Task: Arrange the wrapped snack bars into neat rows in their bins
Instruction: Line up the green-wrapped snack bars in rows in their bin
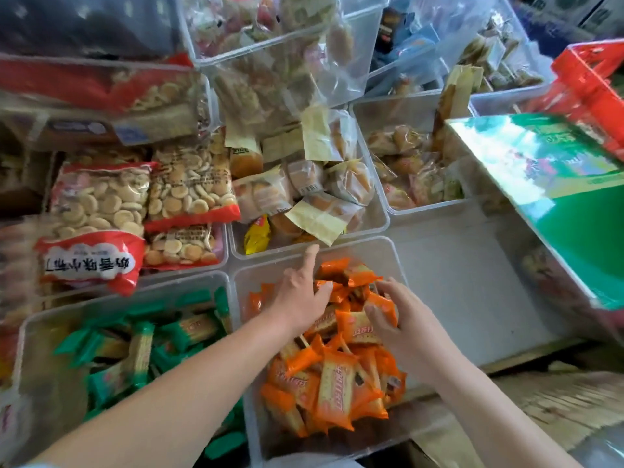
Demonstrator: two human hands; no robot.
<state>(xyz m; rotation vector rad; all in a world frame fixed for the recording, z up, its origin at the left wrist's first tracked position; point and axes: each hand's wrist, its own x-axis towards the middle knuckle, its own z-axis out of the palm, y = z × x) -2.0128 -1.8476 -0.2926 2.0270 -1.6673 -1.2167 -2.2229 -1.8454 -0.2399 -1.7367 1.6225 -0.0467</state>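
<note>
A clear plastic bin [364, 248] at centre holds a loose heap of orange-wrapped snack bars [334, 390]. Both my hands are inside it. My left hand [300, 298] lies on the far part of the heap, index finger stretched toward the bin's back wall and thumb pressed against a bar. My right hand [391, 315] curls its fingers round an orange bar [381, 307] at the right side of the heap. To the left, a second clear bin [37, 329] holds green-wrapped snack bars [141, 346] lying in disorder.
Bags of small round biscuits [101, 204] fill the bin at left. A bin of wrapped buns [304, 190] stands just behind the orange one. An empty-looking clear bin [472, 265] lies to the right, under a tilted green box [557, 197]. A red crate [594, 79] sits far right.
</note>
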